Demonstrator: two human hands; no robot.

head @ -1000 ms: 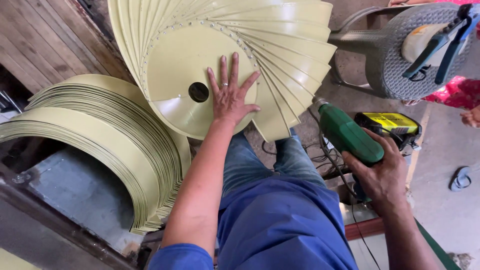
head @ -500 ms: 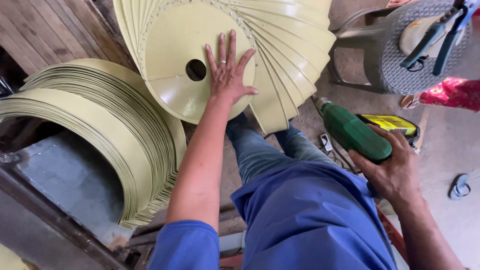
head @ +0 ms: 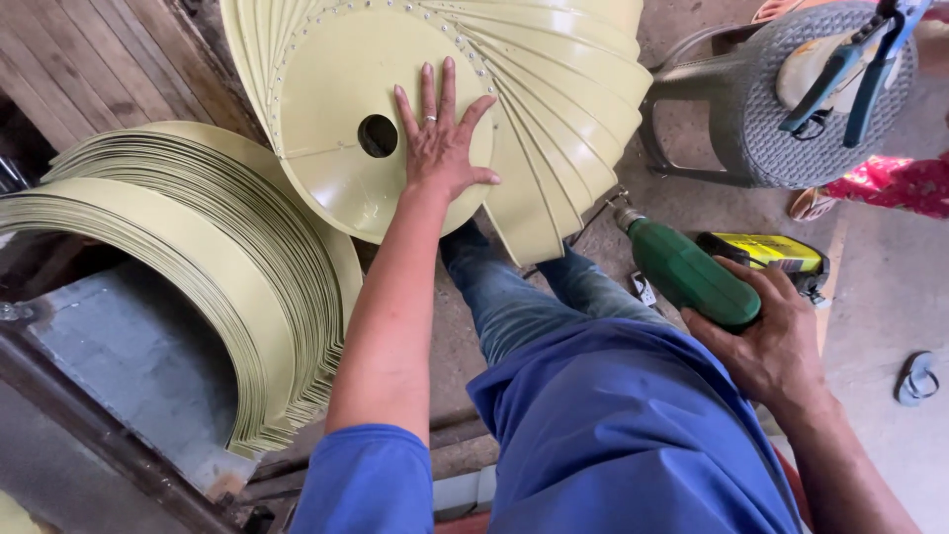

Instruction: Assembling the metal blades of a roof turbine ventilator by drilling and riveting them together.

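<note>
While we stand on a bare concrete floor (head: 870, 297) beside a plank wall (head: 89, 69), our left hand (head: 440, 138) lies flat, fingers spread, on a pale green metal disc (head: 336, 119) leaning among fanned blades (head: 563, 109). Our right hand (head: 776, 336) is wrapped tight around a green drill (head: 687, 272). A stack of curved sheets (head: 198, 247) rests at left, and a grey stool (head: 781, 109) stands behind.

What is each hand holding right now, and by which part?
The right hand grips the green drill around the rear of its body. The left hand holds nothing; it lies flat on the pale green disc, beside its centre hole.
</note>
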